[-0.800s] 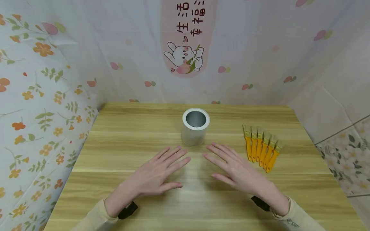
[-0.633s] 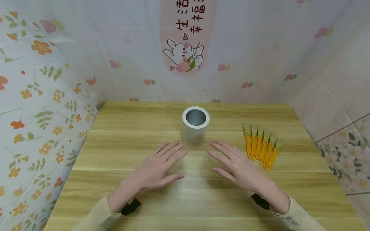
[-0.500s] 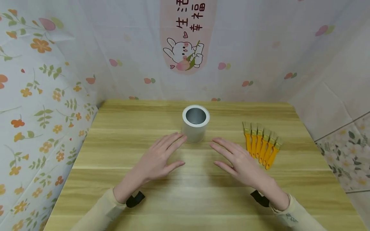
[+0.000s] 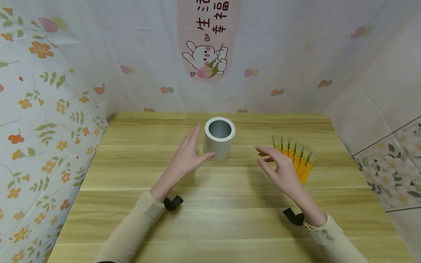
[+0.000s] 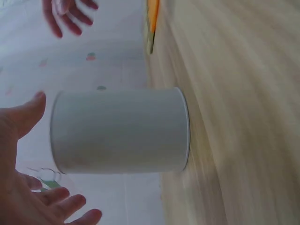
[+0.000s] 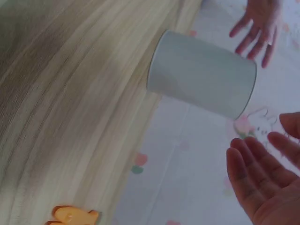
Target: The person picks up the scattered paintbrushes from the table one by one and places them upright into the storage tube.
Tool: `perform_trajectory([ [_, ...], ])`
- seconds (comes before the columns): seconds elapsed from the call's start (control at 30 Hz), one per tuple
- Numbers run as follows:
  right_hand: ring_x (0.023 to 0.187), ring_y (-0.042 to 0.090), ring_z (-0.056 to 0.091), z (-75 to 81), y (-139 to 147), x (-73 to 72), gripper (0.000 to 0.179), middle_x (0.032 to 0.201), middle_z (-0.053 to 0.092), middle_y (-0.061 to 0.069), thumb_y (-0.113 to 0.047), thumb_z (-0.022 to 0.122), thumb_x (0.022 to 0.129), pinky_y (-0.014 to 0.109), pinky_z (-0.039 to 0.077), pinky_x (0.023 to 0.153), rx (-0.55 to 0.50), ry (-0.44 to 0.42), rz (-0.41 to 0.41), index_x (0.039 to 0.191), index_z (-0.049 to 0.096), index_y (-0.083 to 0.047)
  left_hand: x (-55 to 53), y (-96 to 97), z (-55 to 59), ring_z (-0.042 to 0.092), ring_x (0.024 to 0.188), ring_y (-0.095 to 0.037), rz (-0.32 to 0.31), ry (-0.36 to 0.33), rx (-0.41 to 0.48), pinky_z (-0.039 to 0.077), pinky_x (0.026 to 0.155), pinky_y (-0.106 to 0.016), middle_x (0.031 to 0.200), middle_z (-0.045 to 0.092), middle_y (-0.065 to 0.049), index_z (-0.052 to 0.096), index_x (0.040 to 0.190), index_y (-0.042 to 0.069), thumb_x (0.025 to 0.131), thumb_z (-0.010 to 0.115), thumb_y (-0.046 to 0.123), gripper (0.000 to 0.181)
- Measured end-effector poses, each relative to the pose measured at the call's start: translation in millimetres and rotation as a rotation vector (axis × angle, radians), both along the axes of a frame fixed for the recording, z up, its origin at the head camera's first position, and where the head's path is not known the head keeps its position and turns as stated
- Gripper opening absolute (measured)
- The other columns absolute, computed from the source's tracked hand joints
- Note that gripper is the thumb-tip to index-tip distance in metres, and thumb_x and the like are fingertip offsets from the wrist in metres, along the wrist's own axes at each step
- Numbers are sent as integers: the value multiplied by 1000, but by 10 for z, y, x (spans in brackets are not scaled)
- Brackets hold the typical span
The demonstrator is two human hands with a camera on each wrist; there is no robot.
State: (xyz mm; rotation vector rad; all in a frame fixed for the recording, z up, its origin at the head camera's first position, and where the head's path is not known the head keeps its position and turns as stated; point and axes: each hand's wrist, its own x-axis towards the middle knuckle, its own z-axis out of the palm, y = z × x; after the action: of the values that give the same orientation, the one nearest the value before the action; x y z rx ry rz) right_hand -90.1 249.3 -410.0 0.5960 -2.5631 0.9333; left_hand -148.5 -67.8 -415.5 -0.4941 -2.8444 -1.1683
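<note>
A plain white can (image 4: 219, 146) with an open top stands upright towards the back of the table. My left hand (image 4: 185, 155) is at its left side, fingers extended and thumb spread; the left wrist view shows the can (image 5: 119, 131) just beyond the fingers, with no clear contact. My right hand (image 4: 279, 170) hovers right of the can, its fingers loosely bent and holding nothing. Under and beyond that hand lie several paintbrushes (image 4: 306, 164) with orange handles and pale bristles, fanned side by side. The hand partly hides their handles.
The wooden table (image 4: 210, 226) ends at a white printed cloth (image 4: 148, 73) hanging behind it. Another flowered cloth (image 4: 49, 146) hangs along the left side. Each wrist carries a black strap mount (image 4: 173, 202).
My left hand has moved forward and spread its thumb beside the can. My right hand has shifted right and up towards the paintbrushes, its fingers bending. The head view has tilted slightly.
</note>
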Motion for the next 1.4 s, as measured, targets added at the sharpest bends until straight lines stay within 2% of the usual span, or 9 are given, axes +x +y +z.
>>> perform_trajectory([
  [0.13,97,29,72,-57,146,-93,37,123,73,15,-2,68,97,5,51,79,-58,-56,-86,134,66,-5,-206,127,-62,29,157,-33,3,-116,110,31,122,-63,171,25,-10,8,167,21,80,86,48,120],
  [0.2,99,30,71,-73,219,-147,36,122,73,17,-6,66,99,2,47,79,-65,-112,-124,136,65,-5,-286,180,-103,31,156,-31,-6,-148,154,32,122,-62,170,27,-9,8,167,21,78,89,45,123],
  [0.27,101,32,71,-93,283,-205,36,123,72,19,-9,63,102,11,55,81,-59,-179,-151,138,63,-5,-345,225,-146,32,156,-30,-9,-173,182,32,122,-61,170,28,-8,9,167,22,76,91,42,124],
  [0.33,105,35,70,-124,337,-258,38,125,71,21,-13,61,103,28,61,85,-48,-252,-170,140,61,-5,-381,256,-182,32,155,-30,-4,-190,205,32,122,-61,169,28,-8,10,167,22,75,92,41,125],
  [0.43,111,41,68,-170,400,-325,41,129,68,25,-16,57,105,54,57,91,-30,-348,-193,143,57,-3,-420,287,-227,37,152,-33,3,-198,251,34,120,-61,166,32,-9,14,165,21,73,94,37,123],
  [0.53,115,46,65,-203,452,-379,45,133,64,28,-19,55,106,61,55,92,-2,-418,-221,147,53,-2,-454,308,-256,43,146,-32,-5,-185,298,37,119,-58,160,39,-10,20,163,19,73,95,34,118],
  [0.93,113,48,66,-313,577,-460,53,135,60,34,-18,58,103,59,57,85,124,-508,-317,151,46,2,-461,343,-315,47,141,-30,-24,-166,336,40,117,-56,154,44,-9,25,160,16,72,95,34,114],
  [1.13,106,46,67,-352,587,-514,55,132,61,34,-15,61,100,56,56,80,191,-506,-340,150,46,6,-399,298,-324,48,139,-29,-52,-158,344,40,117,-54,152,46,-9,28,159,14,72,95,33,112],
  [1.4,88,40,65,-398,589,-586,55,122,65,32,-4,63,95,51,53,71,306,-465,-383,146,49,8,-299,261,-310,50,139,-29,-77,-165,323,41,117,-54,150,48,-8,30,158,14,72,95,35,110],
])
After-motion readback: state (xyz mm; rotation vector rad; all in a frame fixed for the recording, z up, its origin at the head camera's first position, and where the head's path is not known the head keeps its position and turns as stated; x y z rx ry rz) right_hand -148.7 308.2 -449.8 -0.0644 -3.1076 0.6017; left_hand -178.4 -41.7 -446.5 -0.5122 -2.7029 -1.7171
